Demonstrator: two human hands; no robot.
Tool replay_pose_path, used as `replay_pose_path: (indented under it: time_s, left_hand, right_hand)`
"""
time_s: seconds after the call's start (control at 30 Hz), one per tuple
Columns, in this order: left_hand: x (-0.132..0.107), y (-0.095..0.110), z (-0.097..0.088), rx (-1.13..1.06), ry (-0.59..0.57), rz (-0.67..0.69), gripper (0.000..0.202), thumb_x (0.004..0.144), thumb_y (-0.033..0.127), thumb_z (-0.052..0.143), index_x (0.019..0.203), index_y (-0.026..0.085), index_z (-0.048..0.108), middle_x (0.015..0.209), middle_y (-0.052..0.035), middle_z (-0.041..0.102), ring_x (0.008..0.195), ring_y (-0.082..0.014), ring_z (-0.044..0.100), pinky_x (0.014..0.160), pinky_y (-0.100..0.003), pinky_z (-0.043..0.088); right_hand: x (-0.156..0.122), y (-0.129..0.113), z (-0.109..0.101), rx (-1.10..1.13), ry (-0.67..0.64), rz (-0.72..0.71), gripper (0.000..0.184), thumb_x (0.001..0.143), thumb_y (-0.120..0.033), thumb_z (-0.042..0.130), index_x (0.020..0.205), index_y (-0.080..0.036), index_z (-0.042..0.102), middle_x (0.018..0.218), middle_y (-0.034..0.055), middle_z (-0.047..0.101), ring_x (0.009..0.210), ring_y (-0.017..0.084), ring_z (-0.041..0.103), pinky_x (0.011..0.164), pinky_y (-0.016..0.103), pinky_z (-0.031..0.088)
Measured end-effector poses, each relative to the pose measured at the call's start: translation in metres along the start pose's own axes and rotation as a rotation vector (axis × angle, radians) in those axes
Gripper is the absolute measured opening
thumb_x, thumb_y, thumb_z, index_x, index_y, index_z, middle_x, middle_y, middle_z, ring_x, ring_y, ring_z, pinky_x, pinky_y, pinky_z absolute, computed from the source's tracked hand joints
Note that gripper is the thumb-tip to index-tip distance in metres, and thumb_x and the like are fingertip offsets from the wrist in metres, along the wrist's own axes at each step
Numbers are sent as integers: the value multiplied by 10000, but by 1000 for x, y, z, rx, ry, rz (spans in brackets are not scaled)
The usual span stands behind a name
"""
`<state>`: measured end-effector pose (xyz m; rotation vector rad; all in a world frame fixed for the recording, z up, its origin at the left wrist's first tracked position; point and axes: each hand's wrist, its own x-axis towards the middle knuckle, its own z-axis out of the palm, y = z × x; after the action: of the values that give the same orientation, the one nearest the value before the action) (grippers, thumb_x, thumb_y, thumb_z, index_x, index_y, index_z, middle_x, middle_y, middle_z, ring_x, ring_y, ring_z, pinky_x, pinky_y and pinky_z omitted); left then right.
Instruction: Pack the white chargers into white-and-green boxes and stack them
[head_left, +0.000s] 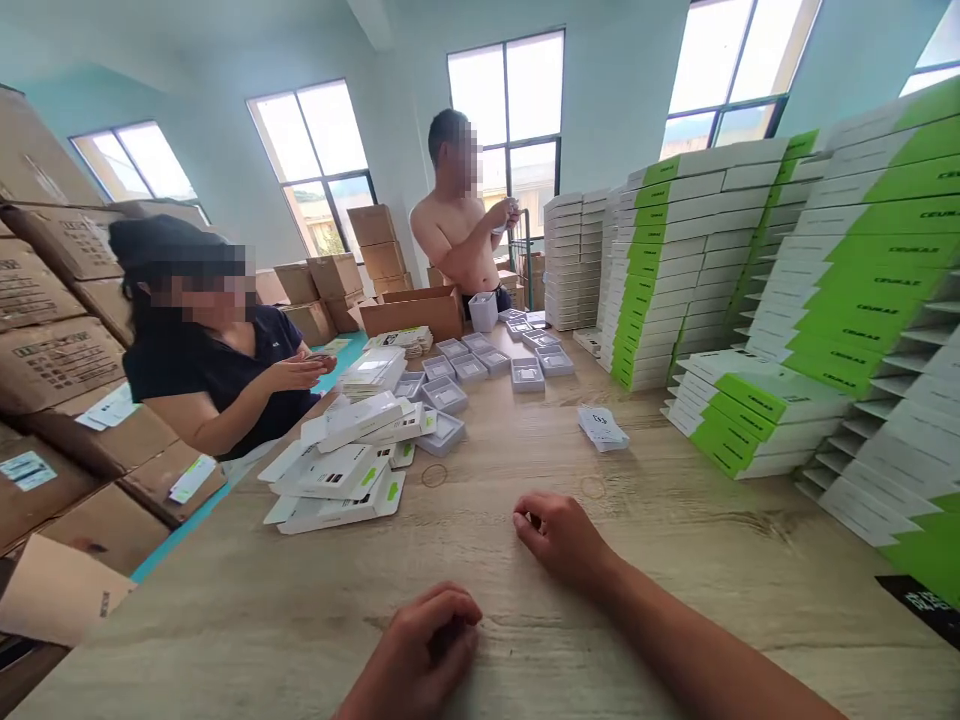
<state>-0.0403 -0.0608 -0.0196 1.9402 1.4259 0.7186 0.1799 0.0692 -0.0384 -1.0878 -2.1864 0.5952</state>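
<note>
My left hand (424,650) rests on the wood-grain table (285,620) near its front edge. Its fingers curl in loosely toward the thumb, and nothing shows in them. Farther forward, my right hand (564,538) lies on the tabletop, also curled, with a small gap between thumb and forefinger and no object in it. Just beyond the right hand are a thin rubber band (592,487) and a small stack of printed cards (603,428). Another rubber band (434,475) lies to the left, beside flat white-and-green boxes (341,485) in a loose pile.
Clear plastic trays (444,395) spread over the table's far middle. Tall stacks of white-and-green boxes (847,310) stand along the right. One person (217,370) sits at the left, hands together; another (457,235) is at the far end. Cardboard cartons (60,365) pile up at left.
</note>
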Motion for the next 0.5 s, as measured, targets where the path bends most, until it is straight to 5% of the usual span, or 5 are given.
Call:
replay_pose_path:
  time_s: [0.23,0.37,0.5]
  left_hand:
    - [51,13,-11,187,-156,-124,163,900,228,551,882,198,710,829,-8,686,733,-145,590,661,-228,445]
    - [88,12,-21,460,-214,-28,196,941,261,532,970,217,721,810,12,709,697,-126,630,636,-201,485]
    - [142,-8,-56,843,-95,66,345,927,89,436,1160,192,669,1145,-101,711,1065,-232,663,905,-349,508]
  right_hand:
    - [9,4,-1,45,-78,24,162,880,-230,575,819,-208,724,760,13,719,691,145,609,657,236,392]
    - [9,7,-2,92,-101,37,182,889,-246,561,819,-206,724,757,16,713,696,149,606,653,240,386]
    - [12,10,0,130,-113,50,177,884,-245,561,813,-211,719,772,14,716,714,150,611,670,241,390]
